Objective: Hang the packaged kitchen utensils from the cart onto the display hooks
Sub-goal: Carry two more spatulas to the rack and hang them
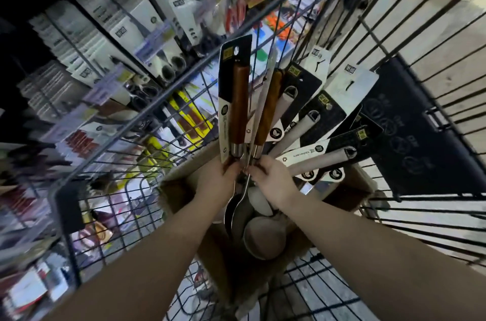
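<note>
Inside the wire cart [394, 39] stands a cardboard box [178, 189] holding packaged kitchen utensils. My left hand [223, 176] grips a wooden-handled utensil on a black-and-white card [238, 99], held upright. My right hand [271, 176] holds a second wooden-handled utensil [269, 107] beside it. Their metal spoon ends [236, 210] reach down into the box. Several white-handled packaged utensils [315, 160] fan out to the right of my hands. Display hooks with hanging packaged goods [136, 31] fill the wall at the upper left.
White ladle bowls [264, 236] lie in the box below my hands. A black sign [410, 131] hangs on the cart's right side. Yellow and red packages [184, 115] show through the cart's left wall. Pale floor lies at the upper right.
</note>
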{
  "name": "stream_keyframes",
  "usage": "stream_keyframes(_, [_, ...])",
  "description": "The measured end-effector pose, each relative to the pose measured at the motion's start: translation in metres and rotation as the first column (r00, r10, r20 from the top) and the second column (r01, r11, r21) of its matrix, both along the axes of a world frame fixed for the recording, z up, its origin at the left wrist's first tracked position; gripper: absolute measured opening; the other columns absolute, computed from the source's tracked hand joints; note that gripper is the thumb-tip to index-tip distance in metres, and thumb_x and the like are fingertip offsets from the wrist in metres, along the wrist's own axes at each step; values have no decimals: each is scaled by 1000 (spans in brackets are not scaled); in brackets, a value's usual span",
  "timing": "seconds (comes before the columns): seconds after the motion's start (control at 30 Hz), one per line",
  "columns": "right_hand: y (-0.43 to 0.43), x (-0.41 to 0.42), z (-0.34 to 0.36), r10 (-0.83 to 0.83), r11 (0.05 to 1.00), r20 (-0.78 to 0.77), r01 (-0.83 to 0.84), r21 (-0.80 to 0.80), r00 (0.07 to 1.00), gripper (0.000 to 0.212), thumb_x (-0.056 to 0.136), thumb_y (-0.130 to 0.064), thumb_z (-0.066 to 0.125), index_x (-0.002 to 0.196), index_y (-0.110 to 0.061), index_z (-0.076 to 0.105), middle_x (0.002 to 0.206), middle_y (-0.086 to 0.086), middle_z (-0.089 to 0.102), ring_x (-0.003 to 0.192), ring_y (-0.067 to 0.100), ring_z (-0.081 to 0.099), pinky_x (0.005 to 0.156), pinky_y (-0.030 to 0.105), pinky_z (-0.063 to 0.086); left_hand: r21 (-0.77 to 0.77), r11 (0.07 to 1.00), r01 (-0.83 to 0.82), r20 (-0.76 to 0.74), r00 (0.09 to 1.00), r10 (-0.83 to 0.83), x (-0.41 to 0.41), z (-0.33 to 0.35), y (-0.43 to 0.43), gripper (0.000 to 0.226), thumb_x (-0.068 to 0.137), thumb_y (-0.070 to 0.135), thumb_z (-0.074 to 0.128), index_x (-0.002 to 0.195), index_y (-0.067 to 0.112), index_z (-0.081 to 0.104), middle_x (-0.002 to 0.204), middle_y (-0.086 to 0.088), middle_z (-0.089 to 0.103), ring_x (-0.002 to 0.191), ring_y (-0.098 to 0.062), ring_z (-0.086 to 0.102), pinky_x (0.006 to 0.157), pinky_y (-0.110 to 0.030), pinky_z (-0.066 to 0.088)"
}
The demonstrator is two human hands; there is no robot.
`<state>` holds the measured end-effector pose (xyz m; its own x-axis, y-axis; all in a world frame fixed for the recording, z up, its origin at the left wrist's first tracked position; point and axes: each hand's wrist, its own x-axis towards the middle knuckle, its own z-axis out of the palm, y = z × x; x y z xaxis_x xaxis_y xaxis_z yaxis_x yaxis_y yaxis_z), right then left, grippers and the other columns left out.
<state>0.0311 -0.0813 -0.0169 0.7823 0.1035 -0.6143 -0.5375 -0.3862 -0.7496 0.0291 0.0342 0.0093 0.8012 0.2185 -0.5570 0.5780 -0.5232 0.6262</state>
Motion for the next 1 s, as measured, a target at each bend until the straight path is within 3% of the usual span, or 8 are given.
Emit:
stream_keyframes(0.1, [-3,-6,24,68,998,98,-67,-8,993,19,92,-16,56,101,-2,64,99,20,68,92,28,60,76,30,43,39,999,-6,48,999,4,-8,25,9,24,91,19,54,100,2,68,90,-24,68,92,-32,64,61,-25,32])
stream_keyframes(0.23, [-2,-4,66,117,993,203,-110,-44,972,18,93,-19,55,100,-4,64,75,-4,60,82,19,55,60,18,32,10,1000,-27,103,994,26,-12,64,16,21,91,16,52,101,7,69,91,-15,68,86,-23,61,65,-22,38])
stream_keyframes(0.33, [4,4,105,199,980,271,-186,-75,942,18,93,-23,55,93,-7,63,84,12,65,86,27,59,67,25,35,-2,996,-87,128,988,87,-14,96,26,20,92,18,52,89,6,67,80,-10,62,77,-19,55,58,-23,32])
stream_keyframes(0.43, [12,13,152,251,968,367,-229,-103,896,20,92,-26,55,74,-19,53,65,-3,53,77,20,52,60,25,32,-63,986,-154,173,971,163,-17,136,37,22,90,27,55,71,17,61,72,-6,60,71,-22,58,63,-22,44])
stream_keyframes(0.57, [32,18,216,282,958,519,-266,-107,807,17,93,-24,54,91,-10,63,85,11,65,88,24,59,63,23,28,-33,982,-187,297,936,188,-29,200,62,31,93,23,51,62,18,48,60,-2,50,60,-20,49,61,-32,41])
stream_keyframes(0.7, [69,4,282,273,946,642,-320,-44,717,16,93,-20,54,80,-11,55,68,3,55,74,19,52,63,25,31,-72,965,-254,446,857,259,-57,269,98,28,95,20,46,68,13,53,59,0,54,54,-8,52,63,-28,42])
stream_keyframes(0.87, [135,-44,360,229,903,722,-419,93,653,24,93,-18,55,110,-3,63,97,3,61,96,14,55,78,14,39,-61,931,-360,618,719,319,-126,356,155,24,96,13,42,76,10,55,61,0,52,44,6,53,50,-6,38])
stream_keyframes(1.0, [208,-113,432,237,819,829,-563,110,507,13,92,-17,55,81,-24,55,76,-10,56,81,12,50,68,16,37,-55,853,-519,743,549,382,-215,415,214,25,96,12,44,73,21,52,65,10,48,58,4,51,58,-3,38])
